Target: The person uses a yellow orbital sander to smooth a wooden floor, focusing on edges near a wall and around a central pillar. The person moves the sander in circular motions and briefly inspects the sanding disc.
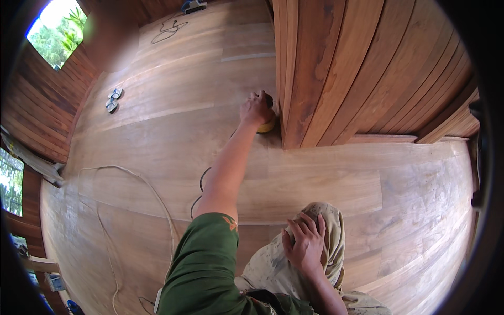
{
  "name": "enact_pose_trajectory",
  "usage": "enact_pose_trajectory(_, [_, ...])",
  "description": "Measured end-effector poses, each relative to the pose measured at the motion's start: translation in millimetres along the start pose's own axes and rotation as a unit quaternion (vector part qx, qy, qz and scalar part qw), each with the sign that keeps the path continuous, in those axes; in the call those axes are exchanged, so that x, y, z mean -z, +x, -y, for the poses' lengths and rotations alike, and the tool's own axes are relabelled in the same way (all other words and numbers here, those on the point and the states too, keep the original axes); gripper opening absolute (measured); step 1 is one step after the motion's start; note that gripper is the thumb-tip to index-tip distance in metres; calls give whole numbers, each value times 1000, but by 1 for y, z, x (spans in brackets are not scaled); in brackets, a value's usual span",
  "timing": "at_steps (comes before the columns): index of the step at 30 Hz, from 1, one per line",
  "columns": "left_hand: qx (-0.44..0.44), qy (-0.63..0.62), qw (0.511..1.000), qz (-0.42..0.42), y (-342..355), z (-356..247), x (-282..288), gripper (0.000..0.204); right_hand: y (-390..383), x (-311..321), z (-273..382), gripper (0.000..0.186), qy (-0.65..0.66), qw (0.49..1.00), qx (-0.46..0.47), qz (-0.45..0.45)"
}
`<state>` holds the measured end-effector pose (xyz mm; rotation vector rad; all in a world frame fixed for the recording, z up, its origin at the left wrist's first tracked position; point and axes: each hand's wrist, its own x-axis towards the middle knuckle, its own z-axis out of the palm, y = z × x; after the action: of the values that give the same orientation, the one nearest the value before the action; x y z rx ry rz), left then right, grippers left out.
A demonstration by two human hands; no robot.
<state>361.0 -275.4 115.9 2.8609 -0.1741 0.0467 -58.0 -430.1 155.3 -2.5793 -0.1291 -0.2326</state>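
My left arm, in a green sleeve, reaches far forward over the wooden floor (pixel 173 136). At its end, my left hand (pixel 255 109) is wrapped over the top of a yellow and black power sander (pixel 268 126). The sander rests on the boards right beside the corner of a wood-panelled wall (pixel 325 79), and my hand hides part of it. A dark cord (pixel 202 181) shows in loops beside my forearm. My right hand (pixel 306 244) lies on my bent knee (pixel 332 220) with its fingers spread, holding nothing.
A pale cord (pixel 152 189) curves across the floor at left. Sandals (pixel 113 100) lie near the left wall. At the far end stand a blue power tool (pixel 193 6) and a coiled cord (pixel 168 32). A window (pixel 58 34) is at upper left.
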Motion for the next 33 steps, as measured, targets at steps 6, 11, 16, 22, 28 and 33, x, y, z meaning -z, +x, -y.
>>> enact_pose_trajectory(6, [-3,-8,1000,-6,8,-10,-9,74,-1,-2,-2,31,5,1000,0,-9])
enact_pose_trajectory(11, [-5,-10,1000,1,11,-9,-7,75,-2,-2,-2,31,2,1000,-2,-11])
enact_pose_trajectory(16, [-5,4,1000,-3,4,-10,-8,75,-2,-2,-1,31,8,1000,-4,-13])
enact_pose_trajectory(22, [-8,5,1000,11,-6,-11,-5,75,-3,-1,-1,31,7,1000,4,-15])
enact_pose_trajectory(28, [-4,-3,1000,18,-19,-12,1,72,-4,0,0,30,6,1000,6,-18])
enact_pose_trajectory(33, [7,-13,999,33,-30,-12,7,74,-5,-1,1,30,6,1000,11,-25])
